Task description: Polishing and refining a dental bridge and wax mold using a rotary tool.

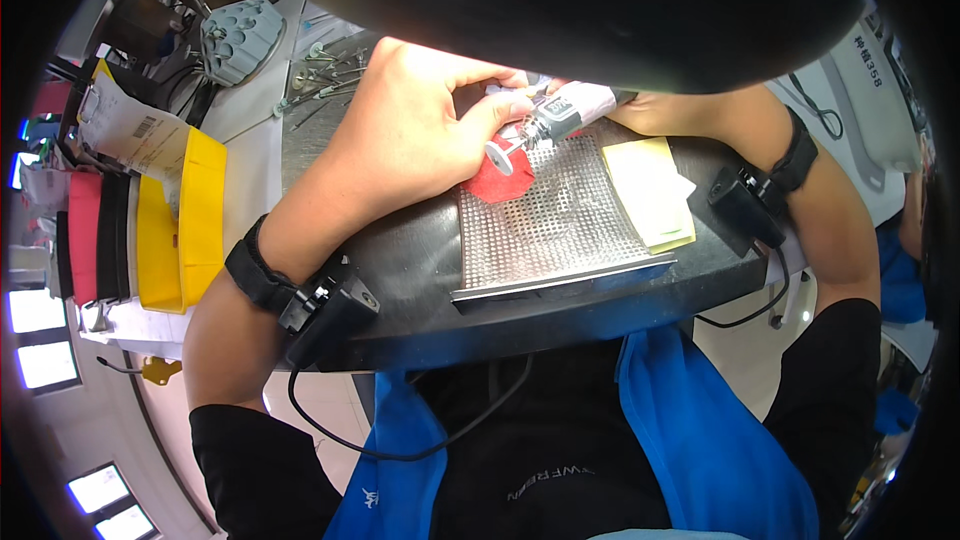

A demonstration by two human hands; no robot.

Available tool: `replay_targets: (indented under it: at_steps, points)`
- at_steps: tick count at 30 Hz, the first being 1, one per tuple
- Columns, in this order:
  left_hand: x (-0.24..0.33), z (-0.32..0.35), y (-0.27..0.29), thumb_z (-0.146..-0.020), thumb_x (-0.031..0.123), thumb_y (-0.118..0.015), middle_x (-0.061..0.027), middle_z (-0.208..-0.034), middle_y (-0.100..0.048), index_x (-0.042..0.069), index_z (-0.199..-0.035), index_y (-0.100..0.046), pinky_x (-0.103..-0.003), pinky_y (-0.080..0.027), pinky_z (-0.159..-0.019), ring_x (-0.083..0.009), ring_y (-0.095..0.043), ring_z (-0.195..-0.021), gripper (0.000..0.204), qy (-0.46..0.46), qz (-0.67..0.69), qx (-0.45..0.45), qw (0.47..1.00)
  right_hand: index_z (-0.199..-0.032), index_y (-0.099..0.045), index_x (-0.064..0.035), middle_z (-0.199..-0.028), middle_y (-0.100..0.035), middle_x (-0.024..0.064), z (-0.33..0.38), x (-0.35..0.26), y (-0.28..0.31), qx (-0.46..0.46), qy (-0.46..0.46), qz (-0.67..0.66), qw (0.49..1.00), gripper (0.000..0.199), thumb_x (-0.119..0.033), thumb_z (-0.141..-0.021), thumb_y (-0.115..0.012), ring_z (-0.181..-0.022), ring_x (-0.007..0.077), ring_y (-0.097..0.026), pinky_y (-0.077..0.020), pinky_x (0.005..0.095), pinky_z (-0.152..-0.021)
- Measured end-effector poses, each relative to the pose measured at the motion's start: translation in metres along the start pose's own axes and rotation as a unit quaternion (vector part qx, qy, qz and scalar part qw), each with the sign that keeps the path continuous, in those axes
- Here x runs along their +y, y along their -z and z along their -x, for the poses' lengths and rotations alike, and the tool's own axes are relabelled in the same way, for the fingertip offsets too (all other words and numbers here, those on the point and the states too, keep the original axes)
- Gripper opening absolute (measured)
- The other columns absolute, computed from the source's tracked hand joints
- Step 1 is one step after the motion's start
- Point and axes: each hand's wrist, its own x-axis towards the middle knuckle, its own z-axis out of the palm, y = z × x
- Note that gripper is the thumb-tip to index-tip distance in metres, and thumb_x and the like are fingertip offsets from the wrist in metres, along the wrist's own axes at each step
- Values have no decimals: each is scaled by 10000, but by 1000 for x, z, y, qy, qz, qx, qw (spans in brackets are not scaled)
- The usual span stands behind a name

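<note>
My right hand (655, 112) is closed around a rotary handpiece (592, 102) with a pale body and a dark grey front band. A thin shank at its front carries a small grey wheel (498, 157). Across from it, my left hand (420, 130) is pinched with thumb and forefinger close to the handpiece's front. What it grips is small, pale and mostly hidden, so I cannot name it. A red piece (500, 180), cloth-like, lies under the wheel on a perforated metal plate (550, 230). The right fingers are partly covered by a dark shape above.
A large dark rounded object (600, 10) blocks the top. Yellow paper notes (650, 190) lie on the plate's right side. Several shanked tools (325, 85) lie back left, near a grey holder (240, 40). Yellow bins (200, 220) stand left. Cables hang from both wrist-worn devices.
</note>
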Motion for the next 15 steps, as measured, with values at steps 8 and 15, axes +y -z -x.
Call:
replay_targets:
  at_steps: [8,15]
  points:
    - [-14,0,-4,-814,121,-796,-182,-812,-747,-1,-926,-788,-345,-556,-720,-273,-719,-735,166,-141,-13,75,987,-1069,-812,-160,-933,-780,67,19,9,-19,-32,-80,-16,996,416,-161,-656,-862,-777,275,-746,-597,348,-692]
    - [-9,3,3,-816,138,-816,-165,-896,-766,25,-991,-792,-338,-569,-763,-270,-741,-791,209,-105,-5,69,992,-1049,-813,-141,-943,-760,90,7,0,1,69,9,69,995,380,-206,-679,-868,-819,293,-727,-576,386,-744]
